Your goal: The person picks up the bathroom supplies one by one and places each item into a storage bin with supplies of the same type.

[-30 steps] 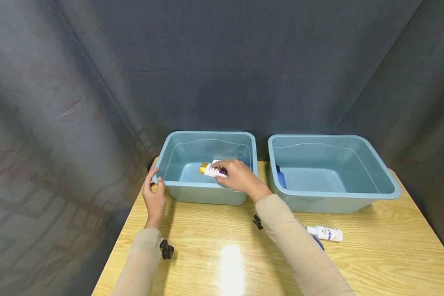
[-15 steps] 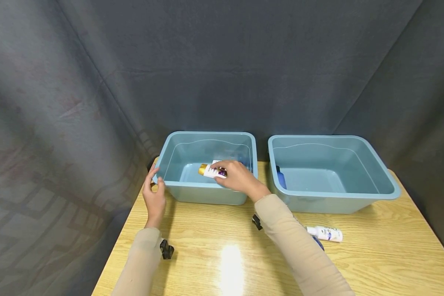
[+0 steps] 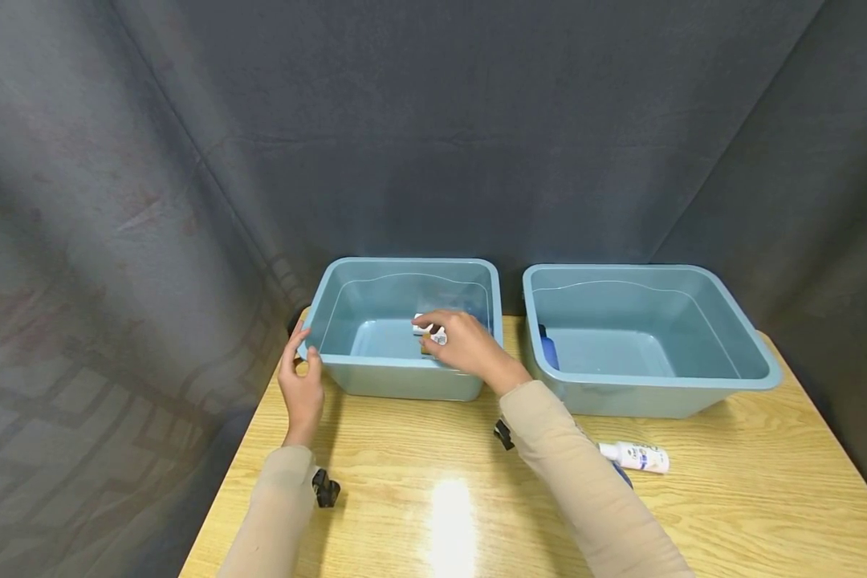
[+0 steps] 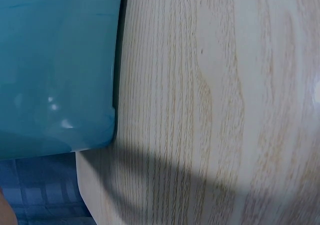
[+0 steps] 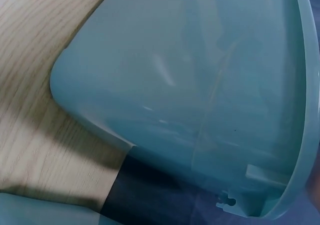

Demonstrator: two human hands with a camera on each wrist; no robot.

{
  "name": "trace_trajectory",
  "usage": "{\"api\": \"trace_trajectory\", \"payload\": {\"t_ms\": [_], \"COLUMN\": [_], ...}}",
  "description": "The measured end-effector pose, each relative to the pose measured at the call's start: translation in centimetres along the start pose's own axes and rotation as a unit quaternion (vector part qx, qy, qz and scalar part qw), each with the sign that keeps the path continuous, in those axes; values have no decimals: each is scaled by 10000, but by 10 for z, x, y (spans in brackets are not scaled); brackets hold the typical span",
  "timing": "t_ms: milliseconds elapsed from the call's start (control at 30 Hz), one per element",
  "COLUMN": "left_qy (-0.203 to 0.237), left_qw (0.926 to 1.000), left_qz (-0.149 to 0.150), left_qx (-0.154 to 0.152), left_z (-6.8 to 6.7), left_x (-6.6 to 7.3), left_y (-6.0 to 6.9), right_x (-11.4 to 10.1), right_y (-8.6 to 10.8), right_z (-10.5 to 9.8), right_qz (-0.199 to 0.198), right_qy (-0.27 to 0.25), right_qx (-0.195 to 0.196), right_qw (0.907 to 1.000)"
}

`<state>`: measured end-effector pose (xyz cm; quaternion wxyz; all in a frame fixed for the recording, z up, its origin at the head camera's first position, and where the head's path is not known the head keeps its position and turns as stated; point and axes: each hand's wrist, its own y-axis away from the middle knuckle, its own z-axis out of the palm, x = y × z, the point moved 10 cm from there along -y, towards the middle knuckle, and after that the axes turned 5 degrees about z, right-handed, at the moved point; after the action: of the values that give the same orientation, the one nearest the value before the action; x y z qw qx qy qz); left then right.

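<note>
In the head view my left hand [image 3: 303,389] holds the front left corner of the left blue plastic bin [image 3: 397,377], thumb at the front rim and fingers along the left end. My right hand [image 3: 470,341] reaches over that bin's front rim, with thumb and fingertips apart and nothing between them. Just below its thumb shows the gold cap of a small bottle [image 3: 439,339], lower in the bin and largely hidden by the hand. Close to the fingertips is another white item [image 3: 421,324], partly covered. The wrist views show outer bin walls [image 4: 55,75] and neither hand's fingertips.
A second blue bin [image 3: 621,400] stands to the right, with a dark blue bottle [image 3: 549,350] at its left end. On the wooden table [image 3: 390,482] lies a white bottle [image 3: 639,457], beside a blue item [image 3: 624,475] partly hidden by the right sleeve. Grey curtains surround the table.
My right hand has let go of the gold-capped white bottle, which has dropped lower into the left bin. My left hand has stayed at the bin's corner.
</note>
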<state>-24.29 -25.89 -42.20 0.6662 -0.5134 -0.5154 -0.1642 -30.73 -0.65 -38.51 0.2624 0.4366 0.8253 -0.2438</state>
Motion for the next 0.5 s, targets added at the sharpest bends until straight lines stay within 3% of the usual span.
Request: {"api": "trace_trajectory", "payload": {"t_ms": [500], "left_qy": [5], "left_qw": [9999], "left_qz": [98], "left_qx": [55], "left_z": [-2], "left_x": [1], "left_y": [0], "right_x": [-4], "right_y": [9], "right_z": [-7], "right_qz": [-53], "right_qy": [207], "right_qx": [280], "right_qw": [9994]}}
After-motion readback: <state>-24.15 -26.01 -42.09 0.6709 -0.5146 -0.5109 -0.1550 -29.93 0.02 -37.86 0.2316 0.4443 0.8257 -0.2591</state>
